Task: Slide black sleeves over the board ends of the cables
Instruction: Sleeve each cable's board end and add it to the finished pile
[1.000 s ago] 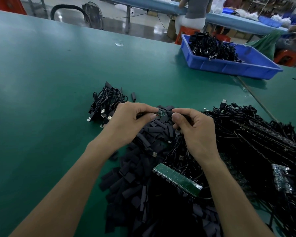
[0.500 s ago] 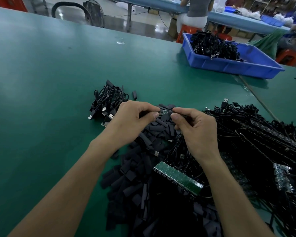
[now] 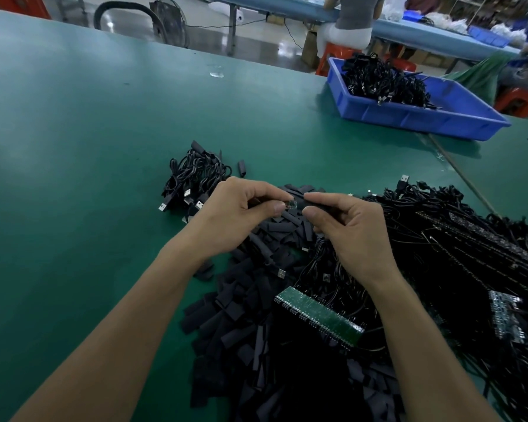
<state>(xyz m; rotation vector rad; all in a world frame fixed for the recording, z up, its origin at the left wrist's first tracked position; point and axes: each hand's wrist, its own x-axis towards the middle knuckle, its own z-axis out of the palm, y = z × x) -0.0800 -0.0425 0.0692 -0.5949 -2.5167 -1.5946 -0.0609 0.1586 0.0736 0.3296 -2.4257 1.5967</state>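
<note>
- Meeting just above the sleeve pile (image 3: 256,315), a small board end (image 3: 291,205) and a black sleeve (image 3: 302,205) sit tip to tip.
- The left hand (image 3: 241,214) pinches the board end; the right hand (image 3: 354,233) pinches the sleeve.
- Tangled cables (image 3: 454,239) cover the bench (image 3: 89,147) to the right.

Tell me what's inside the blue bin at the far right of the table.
A tangled heap of black cables fills the left part of the blue bin; the right part shows bare blue floor. Whatever lies under the heap is covered.
</note>
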